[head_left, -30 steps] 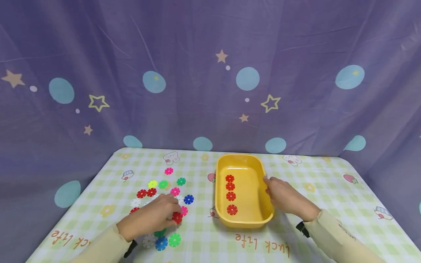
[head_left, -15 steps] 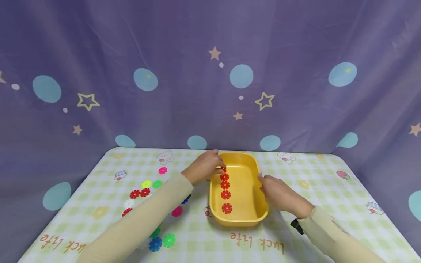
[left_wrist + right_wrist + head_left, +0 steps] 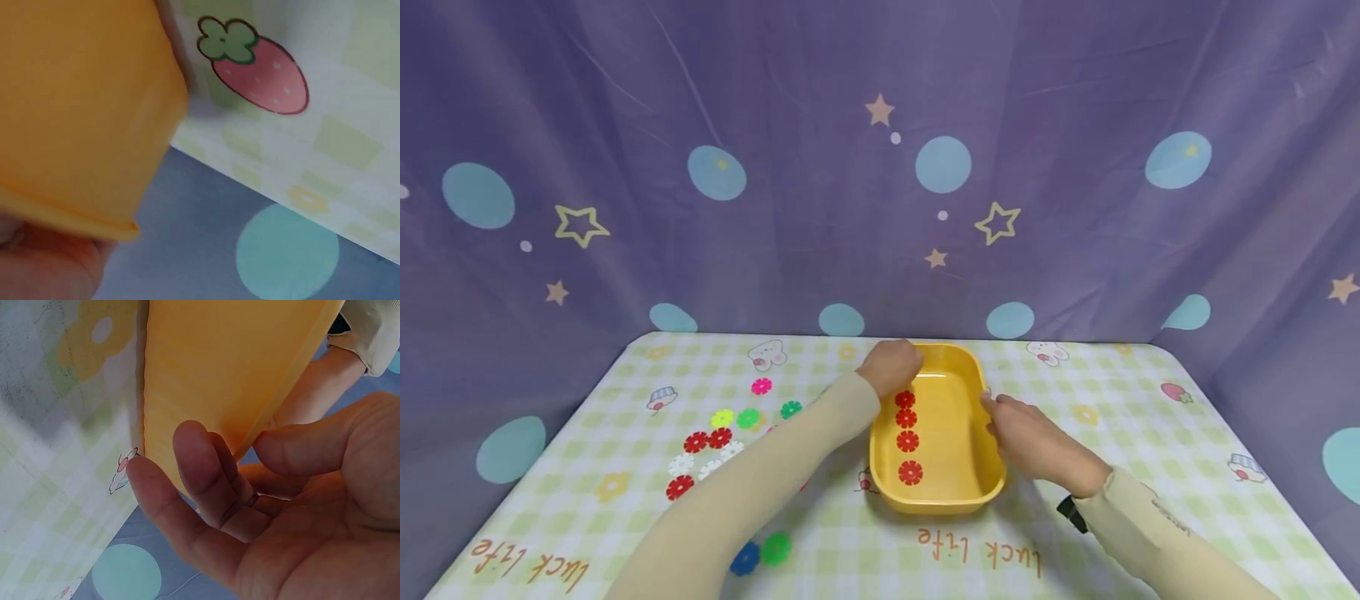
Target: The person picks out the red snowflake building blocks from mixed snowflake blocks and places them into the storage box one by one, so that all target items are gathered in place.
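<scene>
A yellow plastic tray [image 3: 940, 506] stands on the table, with a row of red snowflake discs [image 3: 907, 441] along its left side. Over the tray's far left corner, my left hand [image 3: 890, 367] bends down at the rim. Its fingertips are hidden, and I cannot tell whether a disc is between them. The left wrist view catches part of this hand [image 3: 47, 265] by the tray rim [image 3: 69, 222]. My right hand [image 3: 1030, 437] pinches the tray's right rim, thumb over the edge and fingers against the outer wall [image 3: 212, 375] in the right wrist view.
Left of the tray lie several loose discs: red [image 3: 696, 442], white [image 3: 681, 465], yellow [image 3: 722, 418], green [image 3: 776, 548], blue [image 3: 746, 559] and pink [image 3: 762, 386]. My left sleeve [image 3: 760, 483] covers some of them. A purple curtain [image 3: 880, 167] hangs behind the checked tablecloth [image 3: 1120, 500].
My left hand picked up a red disc from the pile, carried it right to the tray, then moved on to the far left corner. My right hand keeps its grip on the rim.
</scene>
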Demonstrator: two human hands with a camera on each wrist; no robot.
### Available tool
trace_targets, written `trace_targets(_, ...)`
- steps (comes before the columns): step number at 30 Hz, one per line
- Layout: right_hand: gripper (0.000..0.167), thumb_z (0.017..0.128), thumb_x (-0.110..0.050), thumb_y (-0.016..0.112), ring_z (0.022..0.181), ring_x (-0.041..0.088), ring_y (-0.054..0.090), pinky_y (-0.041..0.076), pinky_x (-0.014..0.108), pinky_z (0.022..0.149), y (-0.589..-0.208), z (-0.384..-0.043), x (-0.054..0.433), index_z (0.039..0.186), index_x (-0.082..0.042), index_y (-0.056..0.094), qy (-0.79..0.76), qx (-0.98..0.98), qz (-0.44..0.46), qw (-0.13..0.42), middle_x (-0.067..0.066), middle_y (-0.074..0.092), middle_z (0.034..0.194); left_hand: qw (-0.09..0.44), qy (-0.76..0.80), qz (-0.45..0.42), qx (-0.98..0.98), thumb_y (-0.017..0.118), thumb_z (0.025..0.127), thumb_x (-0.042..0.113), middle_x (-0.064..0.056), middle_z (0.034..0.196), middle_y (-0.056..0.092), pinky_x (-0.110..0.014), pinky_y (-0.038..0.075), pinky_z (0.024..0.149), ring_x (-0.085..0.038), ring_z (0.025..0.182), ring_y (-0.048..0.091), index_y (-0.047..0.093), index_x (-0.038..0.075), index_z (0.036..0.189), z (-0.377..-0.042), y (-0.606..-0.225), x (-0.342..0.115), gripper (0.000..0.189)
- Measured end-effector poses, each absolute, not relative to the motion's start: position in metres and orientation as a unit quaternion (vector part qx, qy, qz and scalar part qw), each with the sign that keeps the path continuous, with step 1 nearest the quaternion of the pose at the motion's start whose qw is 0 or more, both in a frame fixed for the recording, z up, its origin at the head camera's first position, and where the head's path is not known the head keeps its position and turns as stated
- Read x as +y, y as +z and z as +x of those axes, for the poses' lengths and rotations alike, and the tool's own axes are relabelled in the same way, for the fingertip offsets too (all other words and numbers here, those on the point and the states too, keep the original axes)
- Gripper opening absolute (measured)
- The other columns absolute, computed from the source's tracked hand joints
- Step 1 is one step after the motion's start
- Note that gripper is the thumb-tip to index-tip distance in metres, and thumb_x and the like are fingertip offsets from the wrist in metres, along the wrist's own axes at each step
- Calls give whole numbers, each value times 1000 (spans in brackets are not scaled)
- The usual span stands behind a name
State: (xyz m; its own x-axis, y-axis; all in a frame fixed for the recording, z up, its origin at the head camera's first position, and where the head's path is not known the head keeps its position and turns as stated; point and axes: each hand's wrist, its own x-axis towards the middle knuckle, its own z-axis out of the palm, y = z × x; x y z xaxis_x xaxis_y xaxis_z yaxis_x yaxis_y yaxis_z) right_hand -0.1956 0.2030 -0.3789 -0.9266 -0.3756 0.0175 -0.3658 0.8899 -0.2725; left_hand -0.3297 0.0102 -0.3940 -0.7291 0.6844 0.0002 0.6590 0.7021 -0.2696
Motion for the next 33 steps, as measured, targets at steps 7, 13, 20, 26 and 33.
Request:
trace_targets(7,46,91,-1,57,70,17,50,45,33,64,-379,-196,202,134,11,44,-136,972,-191,15,13,57,92,42,113,-378,-918,59,90,5,-2,71,59,-28,50,61,-17,63,54,60,12,74,-325,-392,7,18)
trace_targets(13,46,91,0,58,71,18,51,46,34,65,-378,-195,202,133,11,45,-132,972,-193,14,14,57,92,-22,83,-380,-921,65,88,8,-1,71,58,-25,48,61,-15,62,50,67,11,81,-316,-375,6,7)
trace_targets(20,45,90,0,57,72,20,53,46,34,65,-379,-195,203,132,11,45,-131,972,-196,8,14,57,92,-90,104,-372,-918,62,89,11,-2,72,54,-22,44,55,-14,61,48,65,8,86,-303,-370,11,5)
trace_targets(26,45,90,0,58,70,19,52,46,34,64,-379,-195,204,132,12,45,-131,972,-197,8,14,57,92,-108,92,-352,-925,61,90,9,-2,72,55,-22,44,54,-15,60,49,60,11,81,-302,-371,13,9)
trace_targets(33,44,91,0,57,70,19,51,46,34,64,-379,-196,204,132,11,45,-132,972,-194,9,14,57,93,-135,84,-319,-934,57,92,11,-2,72,54,-24,44,50,-15,60,50,61,11,83,-300,-370,16,10)
